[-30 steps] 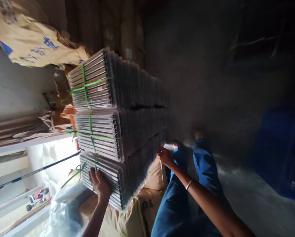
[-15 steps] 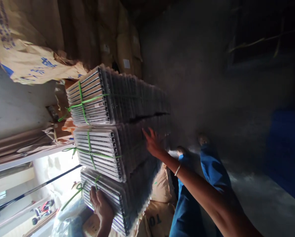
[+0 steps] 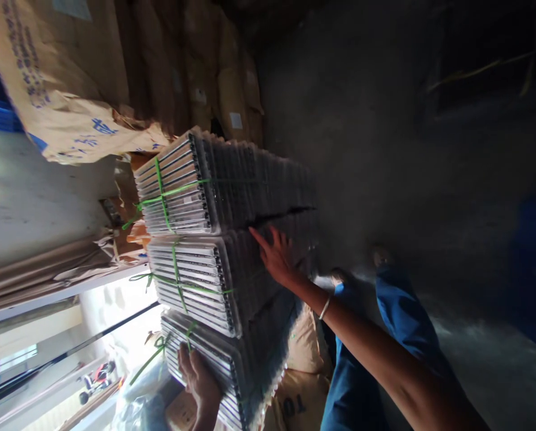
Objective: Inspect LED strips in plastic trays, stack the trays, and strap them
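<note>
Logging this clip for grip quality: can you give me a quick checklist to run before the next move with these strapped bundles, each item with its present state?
1. Left hand on the end of the lowest bundle: ok, palm against its end face.
2. Right hand on the side of the middle bundle: ok, fingers spread flat.
3. Green strap on the middle bundle intact: ok, crossed and tied.
4. Top bundle seated squarely: cannot tell, a dark gap shows beneath its far part.
5. What the lowest bundle rests on: cannot tell, brown sacks show beneath.
6. Feet clear of the stack: cannot tell, blurred.
</note>
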### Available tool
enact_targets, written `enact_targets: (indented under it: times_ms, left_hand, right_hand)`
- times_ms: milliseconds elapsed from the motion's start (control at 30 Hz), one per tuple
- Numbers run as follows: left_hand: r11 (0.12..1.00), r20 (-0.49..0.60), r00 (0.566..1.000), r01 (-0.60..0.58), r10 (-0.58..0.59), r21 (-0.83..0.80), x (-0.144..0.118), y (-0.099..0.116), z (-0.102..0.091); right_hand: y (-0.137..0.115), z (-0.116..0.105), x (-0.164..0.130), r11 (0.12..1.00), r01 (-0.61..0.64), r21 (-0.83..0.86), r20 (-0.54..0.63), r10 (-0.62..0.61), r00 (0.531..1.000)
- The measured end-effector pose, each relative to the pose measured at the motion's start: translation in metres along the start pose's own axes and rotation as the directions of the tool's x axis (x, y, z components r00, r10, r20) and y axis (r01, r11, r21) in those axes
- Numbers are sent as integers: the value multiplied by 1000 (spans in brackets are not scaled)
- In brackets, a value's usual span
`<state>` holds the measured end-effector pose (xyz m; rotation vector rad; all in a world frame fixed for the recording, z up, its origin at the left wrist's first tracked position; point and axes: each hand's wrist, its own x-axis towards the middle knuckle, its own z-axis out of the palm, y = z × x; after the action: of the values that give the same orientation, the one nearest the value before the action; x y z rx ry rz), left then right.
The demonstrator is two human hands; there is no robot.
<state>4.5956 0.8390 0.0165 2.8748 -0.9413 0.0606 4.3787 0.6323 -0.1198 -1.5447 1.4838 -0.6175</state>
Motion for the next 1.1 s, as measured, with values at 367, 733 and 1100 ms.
enact_targets:
  times_ms: [367,733,1100]
  left_hand:
    - [999,-7,999,33,-33,-4,1,1,-1]
    - [999,2,999,-32,32,-23,-5,3,-1]
    - [998,27,998,-59,58,19,-8,5,2]
  right_hand:
    - [-12,-19,0,998,64,-7,34,-64,997]
    - [-36,-37,-9,964,260,-55,-24,-262,965]
    - [54,-7,-69,898,-134,419,-55,173,983]
